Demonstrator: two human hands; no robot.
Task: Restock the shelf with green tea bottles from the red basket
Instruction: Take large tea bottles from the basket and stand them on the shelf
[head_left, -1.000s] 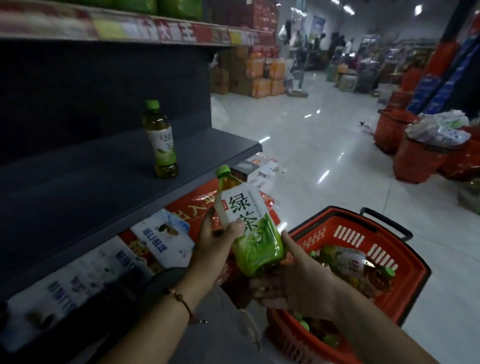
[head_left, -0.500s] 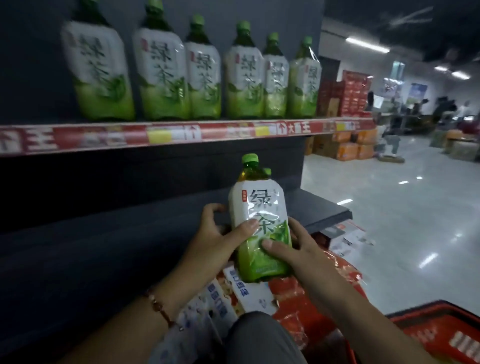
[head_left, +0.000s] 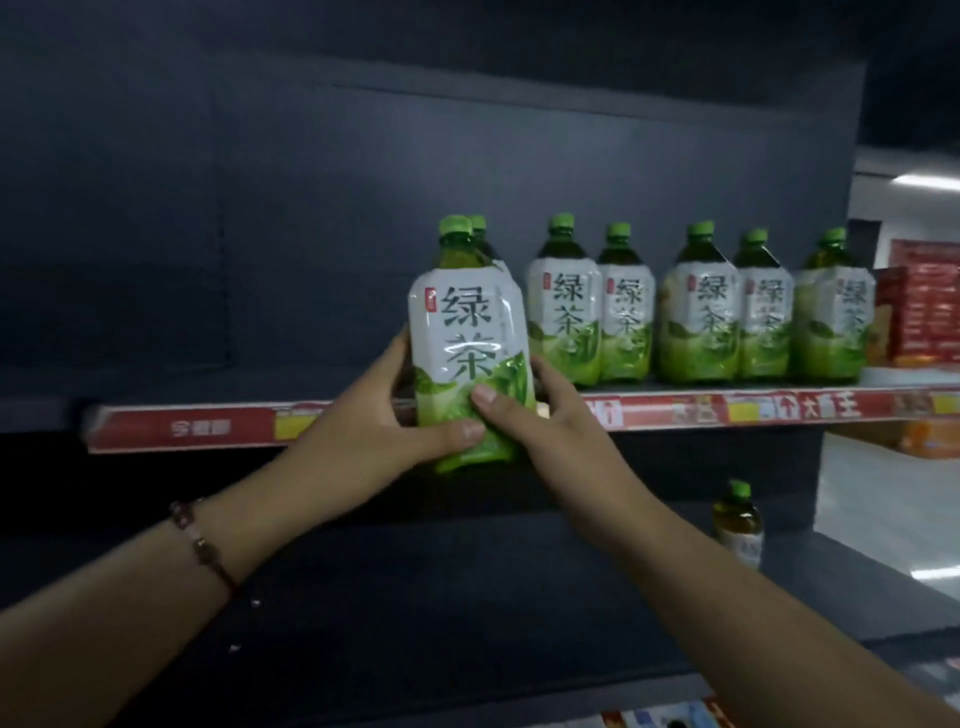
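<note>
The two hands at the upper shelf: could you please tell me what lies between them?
In the head view, the green tea bottle lies between them, the left hand and right hand gripping its lower half.

dark shelving back panel (head_left: 363, 182), glossy pale floor (head_left: 883, 499), ceiling light (head_left: 924, 180)

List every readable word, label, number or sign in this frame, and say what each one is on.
"绿茶": label of the held bottle, gripped by both hands.
"绿茶": labels of the shelf bottles.
"大", "王" and an up arrow: red price strip; the rest is blurred.
Small red tag on the held bottle's label: too small to read.
Small bottle on the lower shelf: label unreadable.
Red boxes at right: print blurred.
</note>
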